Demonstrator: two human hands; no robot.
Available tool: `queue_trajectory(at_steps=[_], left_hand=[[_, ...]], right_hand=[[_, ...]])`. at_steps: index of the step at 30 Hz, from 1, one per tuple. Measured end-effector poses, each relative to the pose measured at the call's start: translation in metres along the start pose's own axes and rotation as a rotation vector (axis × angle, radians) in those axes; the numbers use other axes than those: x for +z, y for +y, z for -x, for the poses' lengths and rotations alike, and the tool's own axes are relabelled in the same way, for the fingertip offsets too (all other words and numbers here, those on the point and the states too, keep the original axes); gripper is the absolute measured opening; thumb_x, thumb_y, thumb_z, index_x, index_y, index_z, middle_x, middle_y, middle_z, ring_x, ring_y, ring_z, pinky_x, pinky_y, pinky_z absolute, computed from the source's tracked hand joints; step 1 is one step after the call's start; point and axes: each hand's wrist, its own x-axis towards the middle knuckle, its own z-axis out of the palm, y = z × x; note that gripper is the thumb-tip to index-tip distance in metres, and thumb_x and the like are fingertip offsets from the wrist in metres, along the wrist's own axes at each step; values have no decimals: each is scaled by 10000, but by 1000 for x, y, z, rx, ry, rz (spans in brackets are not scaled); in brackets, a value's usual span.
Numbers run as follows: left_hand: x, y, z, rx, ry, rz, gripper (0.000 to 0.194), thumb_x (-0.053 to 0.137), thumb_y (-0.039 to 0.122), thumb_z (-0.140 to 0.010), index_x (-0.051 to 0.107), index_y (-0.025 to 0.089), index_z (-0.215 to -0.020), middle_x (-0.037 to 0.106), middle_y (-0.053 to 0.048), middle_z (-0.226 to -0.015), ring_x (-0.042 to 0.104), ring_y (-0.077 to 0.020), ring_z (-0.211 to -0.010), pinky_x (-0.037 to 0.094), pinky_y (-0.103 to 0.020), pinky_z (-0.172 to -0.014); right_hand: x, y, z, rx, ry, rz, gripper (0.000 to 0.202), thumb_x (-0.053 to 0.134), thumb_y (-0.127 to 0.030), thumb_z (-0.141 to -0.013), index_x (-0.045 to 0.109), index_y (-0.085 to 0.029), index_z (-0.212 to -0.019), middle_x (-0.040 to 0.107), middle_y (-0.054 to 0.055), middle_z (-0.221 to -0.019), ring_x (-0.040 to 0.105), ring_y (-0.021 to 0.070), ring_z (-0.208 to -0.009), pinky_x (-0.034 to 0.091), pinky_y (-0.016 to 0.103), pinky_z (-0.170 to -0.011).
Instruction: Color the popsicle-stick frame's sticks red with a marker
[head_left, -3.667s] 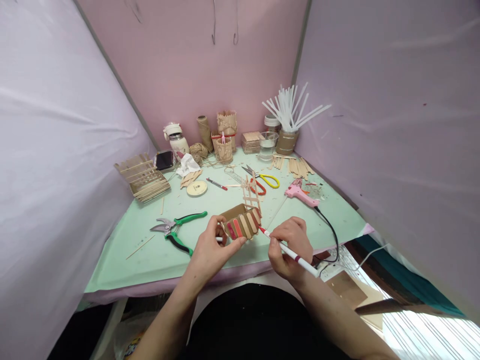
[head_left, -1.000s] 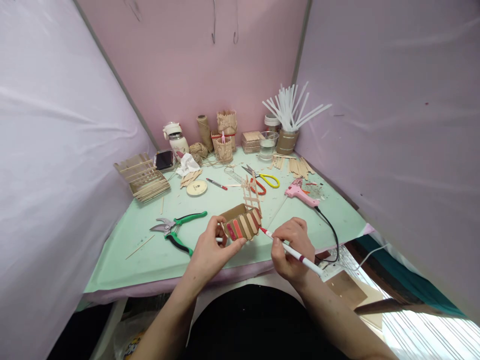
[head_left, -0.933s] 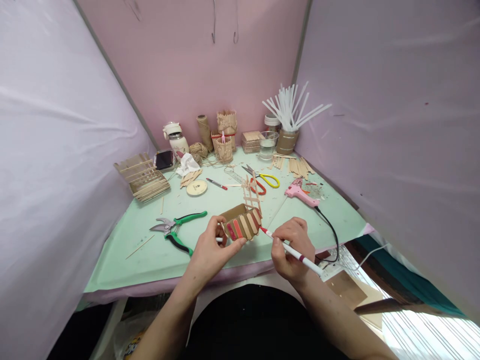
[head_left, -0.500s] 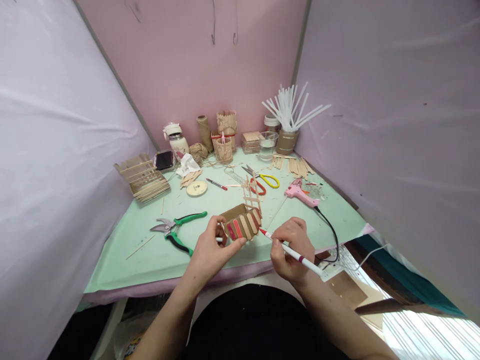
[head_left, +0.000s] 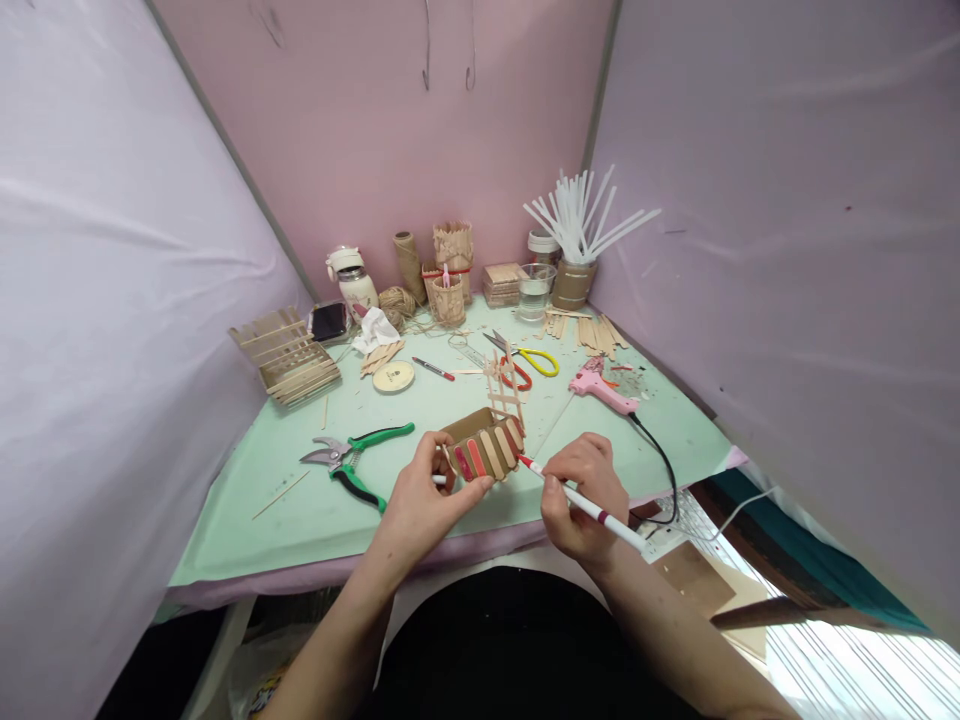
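My left hand point(head_left: 429, 492) grips a small craft-stick box point(head_left: 491, 452) by its left end, thumb along the lower front edge. Sticks line its front side; some are coloured dark red or red, others bare wood. A ladder-like stick frame point(head_left: 504, 392) rises at its right back. In my right hand point(head_left: 586, 500) is a white marker point(head_left: 604, 520) with a red tip, held like a pen, the tip at the box's right edge. Whether the tip touches the wood I cannot tell. A white cap-like piece point(head_left: 439, 480) shows by my left fingers.
Green-handled pruning shears point(head_left: 352, 462) lie left of my hands. Behind the box are scissors point(head_left: 536, 360), and to the right a pink glue gun point(head_left: 606, 388) with a black cord. A slatted stick piece point(head_left: 289, 360), a water cup point(head_left: 535, 292) and loose craft sticks point(head_left: 600, 333) stand farther back.
Almost nothing differs. The marker tip has shifted very slightly at the box's right edge; both hands keep their hold.
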Motion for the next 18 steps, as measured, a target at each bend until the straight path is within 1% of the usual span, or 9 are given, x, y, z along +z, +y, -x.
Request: queue_trajectory(at_steps=[6, 11, 18], left_hand=[[0, 1, 1, 1, 7, 5, 518, 745, 497, -742, 493, 232, -1109, 646, 24, -843, 609, -152, -692, 484, -278, -653], [1, -1, 0, 12, 14, 6, 529, 750, 507, -739, 497, 233, -1114, 662, 17, -860, 629, -159, -711, 488, -280, -661], [0, 0, 0, 3, 5, 4, 520, 744, 498, -746, 490, 232, -1114, 658, 17, -856, 619, -155, -701, 482, -278, -655]], right_hand=[[0, -1, -1, -9, -13, -15, 164, 532, -67, -789, 503, -225, -823, 575, -47, -658, 520, 128, -581, 397, 371, -715], [0, 0, 0, 15, 5, -12, 166, 539, -68, -794, 514, -226, -835, 581, -49, -664, 536, 130, -588, 404, 377, -730], [0, 0, 0, -2, 7, -6, 162, 537, -65, -804, 510, -220, -842, 579, -44, -668, 531, 126, -588, 400, 371, -716]])
